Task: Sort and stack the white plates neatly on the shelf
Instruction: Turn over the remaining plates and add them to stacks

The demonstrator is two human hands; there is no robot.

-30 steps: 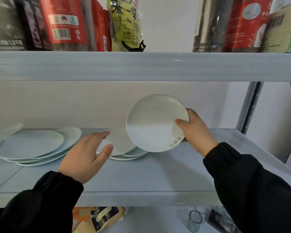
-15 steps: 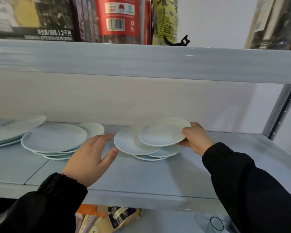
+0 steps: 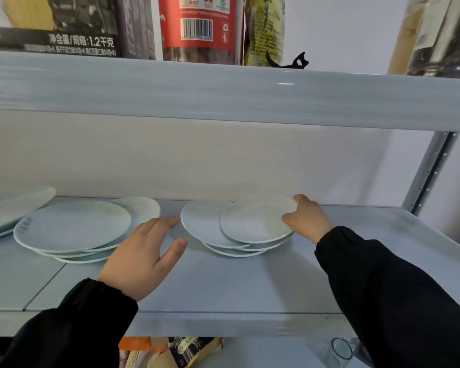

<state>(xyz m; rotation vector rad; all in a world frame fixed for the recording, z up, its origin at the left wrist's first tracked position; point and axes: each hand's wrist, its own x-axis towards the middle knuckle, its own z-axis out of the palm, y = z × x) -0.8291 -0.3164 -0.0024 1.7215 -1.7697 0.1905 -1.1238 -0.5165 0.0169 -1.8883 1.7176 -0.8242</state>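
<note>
A small white plate (image 3: 255,220) lies flat on top of an uneven pile of small plates (image 3: 205,224) in the middle of the pale shelf (image 3: 223,285). My right hand (image 3: 307,221) grips that top plate at its right rim, thumb on top. My left hand (image 3: 144,253) hovers open over the shelf, its fingertips close to the left rim of the small pile. To the left sits a stack of larger white plates (image 3: 72,228), loosely offset. At the far left edge, more large plates (image 3: 14,203) lean tilted.
The upper shelf beam (image 3: 223,91) hangs low over the plates, loaded with food packages (image 3: 199,25) and a small black cat figure (image 3: 287,62). A metal upright (image 3: 430,168) stands at the right. Bags and a glass (image 3: 341,349) sit on the level below.
My right hand has brought the small plate down from upright to flat on the small pile. My left hand stayed open beside the pile. The camera view shifted left.
</note>
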